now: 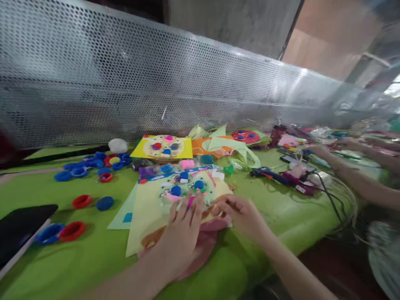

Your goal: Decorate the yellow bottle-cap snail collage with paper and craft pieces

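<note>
Backdrop: perforated grey metal screen (175, 79) running along the far edge of the worktop.
Worktop: long surface under a bright green plastic cover (93, 250); cluttered from left end to right end.
Main piece: pale yellow paper sheet (150, 212) near the front edge, middle of the worktop, lying over a pink felt-like sheet (203, 246). Blue pompoms and pink bits stuck on its far half.
Second piece: bright yellow card with a round dotted disc (164, 147), toward the far edge, behind the main piece.
Dark slab: black flat tablet-like object (21, 227) at the front left corner.
Left hand (183, 233): flat on the pale yellow paper sheet, fingers spread and stretched out, tips by the pink bits. Holds nothing that I can make out.
Right hand (242, 212): just right of the left hand, fingers curled in narrow at the sheet's right edge; cannot tell if it pinches anything.
Other person: bare forearms (359, 179) reaching in at the right end.
Tool: blue glue gun with black cord (270, 173), right of the main piece.
Caps: blue and red plastic bottle caps (93, 166) scattered over the left half; one red and blue pair (61, 232) near the front left.
Small: white pompom ball (118, 145) by the far edge.
</note>
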Tool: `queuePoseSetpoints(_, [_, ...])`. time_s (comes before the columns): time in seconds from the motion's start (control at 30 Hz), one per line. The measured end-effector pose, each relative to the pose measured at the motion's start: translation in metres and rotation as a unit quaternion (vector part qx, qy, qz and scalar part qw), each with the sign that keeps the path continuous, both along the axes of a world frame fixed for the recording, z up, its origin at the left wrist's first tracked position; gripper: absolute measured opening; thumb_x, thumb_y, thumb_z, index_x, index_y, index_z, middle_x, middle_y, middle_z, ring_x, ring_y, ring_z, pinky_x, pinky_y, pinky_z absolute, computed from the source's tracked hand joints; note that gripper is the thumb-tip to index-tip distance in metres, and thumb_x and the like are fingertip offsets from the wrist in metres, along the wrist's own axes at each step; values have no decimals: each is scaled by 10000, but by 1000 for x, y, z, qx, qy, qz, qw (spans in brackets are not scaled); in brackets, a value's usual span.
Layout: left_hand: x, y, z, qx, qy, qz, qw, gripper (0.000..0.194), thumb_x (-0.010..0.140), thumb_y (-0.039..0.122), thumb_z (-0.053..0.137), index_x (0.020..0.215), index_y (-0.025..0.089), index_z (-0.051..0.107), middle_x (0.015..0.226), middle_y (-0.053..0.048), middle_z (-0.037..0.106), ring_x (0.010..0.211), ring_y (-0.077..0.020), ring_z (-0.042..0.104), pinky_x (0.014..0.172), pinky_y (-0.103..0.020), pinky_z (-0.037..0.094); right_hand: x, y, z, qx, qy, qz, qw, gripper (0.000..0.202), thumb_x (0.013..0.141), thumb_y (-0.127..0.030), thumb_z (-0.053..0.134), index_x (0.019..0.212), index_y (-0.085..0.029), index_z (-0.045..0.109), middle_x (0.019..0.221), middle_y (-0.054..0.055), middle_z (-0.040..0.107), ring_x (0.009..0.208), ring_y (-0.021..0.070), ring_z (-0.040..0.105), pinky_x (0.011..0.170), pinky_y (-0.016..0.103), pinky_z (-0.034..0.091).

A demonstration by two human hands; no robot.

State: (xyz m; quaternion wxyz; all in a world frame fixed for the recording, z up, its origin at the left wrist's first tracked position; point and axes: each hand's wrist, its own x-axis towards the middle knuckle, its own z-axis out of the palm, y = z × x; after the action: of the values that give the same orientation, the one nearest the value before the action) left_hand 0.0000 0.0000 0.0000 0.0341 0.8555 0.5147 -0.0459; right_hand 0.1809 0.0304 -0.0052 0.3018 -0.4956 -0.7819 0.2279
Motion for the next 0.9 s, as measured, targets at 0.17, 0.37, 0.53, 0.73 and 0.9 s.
queuePoseSetpoints(0.17, [-8,7,0,-5,-80,-47,996,733,882,334,406,1439,66,12,1420,-198,330,1354,-310,211,1052,-621,89,21,22,-3,95,-116,8,989,270,922,-229,359,1061,-162,581,1092,117,638,1043,238,580,870,385,458])
queuePoseSetpoints(0.37, [-9,4,0,-15,-91,-43,995,690,895,353,405,1442,87,80,1418,-174,351,1374,-297,140,1056,-625,46,41,-2,-2,174,-238,102,950,234,928,-200,363,926,-171,595,934,96,671,940,222,611,954,511,356])
queuePoseSetpoints(0.53, [-10,6,-5,-8,-109,-48,993,637,929,413,303,1439,79,119,1438,-186,303,1363,-348,144,1025,-677,32,69,-22,20,229,-196,57,952,194,907,-226,430,863,-173,612,736,61,631,711,180,593,733,348,476])
queuePoseSetpoints(0.73, [-11,6,-5,-7,-129,-69,989,567,909,305,354,1424,125,195,1401,-169,391,1365,-325,161,1023,-681,53,40,-1,10,70,-66,15,995,276,866,-252,449,1065,-210,636,988,84,647,898,198,624,756,317,513])
queuePoseSetpoints(0.9, [-14,7,-8,-3,-152,-89,984,707,861,283,418,1443,119,53,1363,-170,445,1360,-323,177,1019,-686,38,12,7,-5,-17,17,-21,999,290,838,-230,496,1116,-223,579,890,33,691,857,188,657,726,303,527])
